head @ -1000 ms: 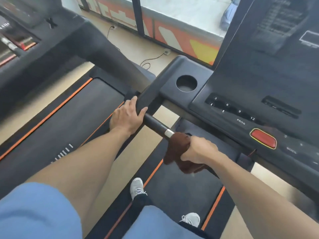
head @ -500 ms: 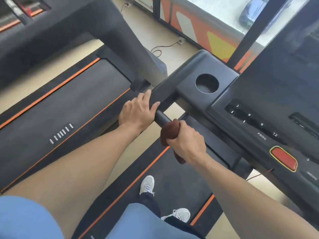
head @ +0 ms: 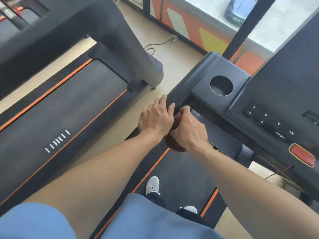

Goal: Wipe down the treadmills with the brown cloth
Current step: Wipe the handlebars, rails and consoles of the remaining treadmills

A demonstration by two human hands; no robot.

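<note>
I stand on a black treadmill whose console (head: 269, 107) fills the right of the head view. Its left handrail (head: 177, 99) runs from the console corner toward me. My right hand (head: 189, 130) grips the brown cloth (head: 174, 145) wrapped round the handrail; most of the cloth is hidden under the hand, with a fold hanging below. My left hand (head: 155, 118) curls over the handrail just ahead of it, touching my right hand.
A second treadmill's belt (head: 69, 109) with orange stripes lies to the left, its grey upright (head: 131, 49) rising between the machines. A cup holder hole (head: 221, 85) and a red stop button (head: 301, 155) sit on the console. My feet stand on the belt (head: 181, 178) below.
My right hand has slid the brown cloth up the handrail toward the console until it meets my left hand. The left hand has kept its hold.
</note>
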